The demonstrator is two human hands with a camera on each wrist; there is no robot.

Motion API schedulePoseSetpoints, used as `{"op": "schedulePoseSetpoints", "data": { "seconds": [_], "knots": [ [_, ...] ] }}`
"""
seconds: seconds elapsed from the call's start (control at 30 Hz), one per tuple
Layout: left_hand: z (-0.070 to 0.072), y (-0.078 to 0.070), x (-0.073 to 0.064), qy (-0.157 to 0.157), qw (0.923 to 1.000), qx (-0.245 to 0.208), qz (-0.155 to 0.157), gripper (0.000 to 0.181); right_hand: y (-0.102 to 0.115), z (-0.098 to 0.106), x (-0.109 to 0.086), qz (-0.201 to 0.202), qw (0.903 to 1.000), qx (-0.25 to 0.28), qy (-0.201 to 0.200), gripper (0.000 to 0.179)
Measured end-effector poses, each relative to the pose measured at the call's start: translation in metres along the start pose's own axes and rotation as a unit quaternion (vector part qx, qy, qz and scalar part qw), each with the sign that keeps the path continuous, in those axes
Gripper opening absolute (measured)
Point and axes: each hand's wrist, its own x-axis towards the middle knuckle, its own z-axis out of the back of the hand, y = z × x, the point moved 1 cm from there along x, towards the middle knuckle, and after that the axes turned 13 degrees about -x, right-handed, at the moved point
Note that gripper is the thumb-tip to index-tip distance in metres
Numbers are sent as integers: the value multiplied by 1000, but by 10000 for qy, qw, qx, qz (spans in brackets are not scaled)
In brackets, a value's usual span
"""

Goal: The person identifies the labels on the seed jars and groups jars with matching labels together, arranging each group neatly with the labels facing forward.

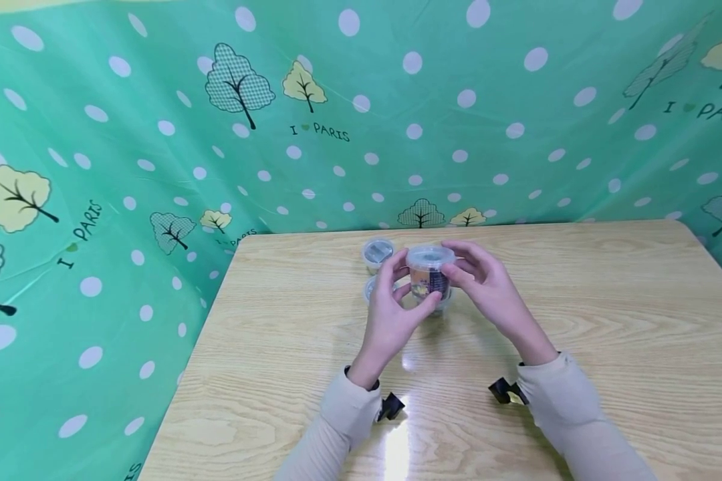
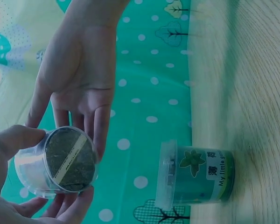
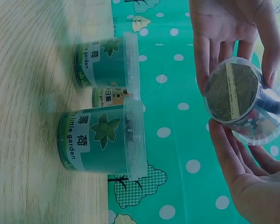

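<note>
Raised above the table, a clear lidded plastic cup [image 1: 428,270] with an orange and dark label is held between both hands. My left hand [image 1: 391,317] grips its left side, thumb low on the front. On the other side my right hand [image 1: 487,284] holds it near the lid, its thumb by the rim. From below, the right wrist view shows dark soil-like matter and a pale printed strip through the cup's base [image 3: 232,92]. Beneath the hands stands a cup with a green mint label [image 2: 203,175], labelled "My little garden".
Two more lidded cups stand left of the held one: a far cup [image 1: 378,252] and a nearer cup [image 1: 370,287], partly behind my left hand. One has an orange label [image 3: 111,96]. The wooden table [image 1: 265,374] meets a green dotted curtain [image 1: 337,167] at its back and left edges.
</note>
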Motion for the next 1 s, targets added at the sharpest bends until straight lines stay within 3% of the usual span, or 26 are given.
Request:
{"op": "schedulePoseSetpoints", "data": {
  "seconds": [0.43,1.0],
  "knots": [
    [5,0,2,216,9990,-395,33,79,-2,2,2,187,9990,76,388,48],
    [7,0,1,101,9999,-121,21,78,-1,-3,2,209,9998,74,-22,44]
  ]
}}
